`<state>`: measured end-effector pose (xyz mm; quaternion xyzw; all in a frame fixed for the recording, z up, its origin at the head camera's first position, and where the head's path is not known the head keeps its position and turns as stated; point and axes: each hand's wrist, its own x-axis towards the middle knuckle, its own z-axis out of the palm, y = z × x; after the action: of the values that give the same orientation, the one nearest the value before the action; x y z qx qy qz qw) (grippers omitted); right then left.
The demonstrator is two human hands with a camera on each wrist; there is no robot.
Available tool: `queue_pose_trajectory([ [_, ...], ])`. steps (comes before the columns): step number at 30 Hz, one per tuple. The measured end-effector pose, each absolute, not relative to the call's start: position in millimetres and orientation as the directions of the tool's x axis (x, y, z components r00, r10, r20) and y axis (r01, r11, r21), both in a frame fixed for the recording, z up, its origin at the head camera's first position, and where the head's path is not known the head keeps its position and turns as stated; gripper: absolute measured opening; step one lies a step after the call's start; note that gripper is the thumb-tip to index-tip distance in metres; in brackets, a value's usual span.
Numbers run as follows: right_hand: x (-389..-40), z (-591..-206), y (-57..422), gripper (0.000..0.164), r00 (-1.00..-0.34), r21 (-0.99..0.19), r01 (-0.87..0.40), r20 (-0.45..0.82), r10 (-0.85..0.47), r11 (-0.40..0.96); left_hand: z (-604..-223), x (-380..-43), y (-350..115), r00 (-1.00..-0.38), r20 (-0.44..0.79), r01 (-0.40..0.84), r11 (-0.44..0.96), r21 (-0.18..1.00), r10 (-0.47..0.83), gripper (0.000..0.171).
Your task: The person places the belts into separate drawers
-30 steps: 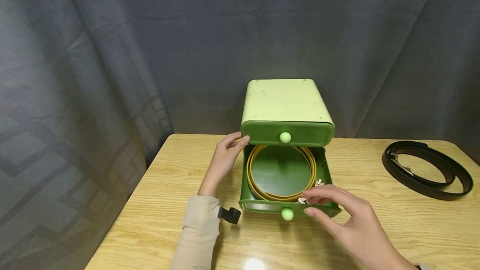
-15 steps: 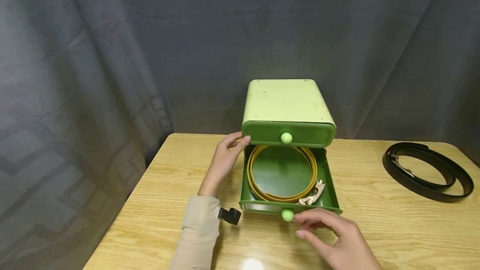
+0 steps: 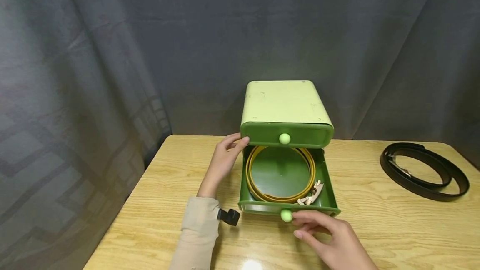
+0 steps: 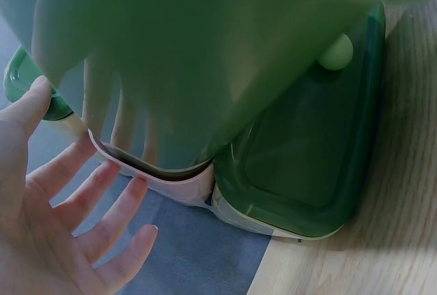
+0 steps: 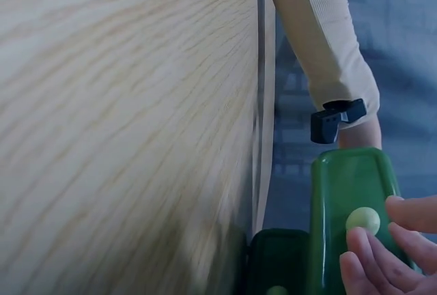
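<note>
A small light-green cabinet has a dark-green upper drawer that is closed. Below it, a lower drawer is pulled out. Inside lies a coiled yellow-brown belt with a metal buckle. My left hand rests against the cabinet's left side, fingers extended along it in the left wrist view. My right hand is at the open drawer's round pale knob. Its fingertips touch the knob's right side, while the thumb stays apart below.
A coiled black belt lies on the wooden table at the right. Another closed drawer with a knob sits under the open one in the left wrist view. A grey curtain hangs behind the table.
My right hand has moved from over the drawer's right front, by the buckle, down to the knob. The buckle is now uncovered. My left hand has stayed in place.
</note>
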<state>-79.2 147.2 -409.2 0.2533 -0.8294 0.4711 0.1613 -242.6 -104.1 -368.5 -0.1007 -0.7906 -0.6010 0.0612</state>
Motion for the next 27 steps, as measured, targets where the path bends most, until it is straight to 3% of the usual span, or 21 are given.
queue_pose_trajectory([
  [13,-84.3,-407.9,144.2,0.035,-0.877,-0.755,-0.478,0.383,-0.291,0.448,-367.7,-243.2,-104.4,-0.975,0.209,0.222,0.267,0.938,0.076,0.050],
  [27,-86.8,-406.5,141.8,0.036,-0.924,-0.856,-0.354,0.257,-0.283,0.378,-369.6,-243.6,-103.0,-0.973,0.219,0.232,0.271,0.934,0.076,0.051],
])
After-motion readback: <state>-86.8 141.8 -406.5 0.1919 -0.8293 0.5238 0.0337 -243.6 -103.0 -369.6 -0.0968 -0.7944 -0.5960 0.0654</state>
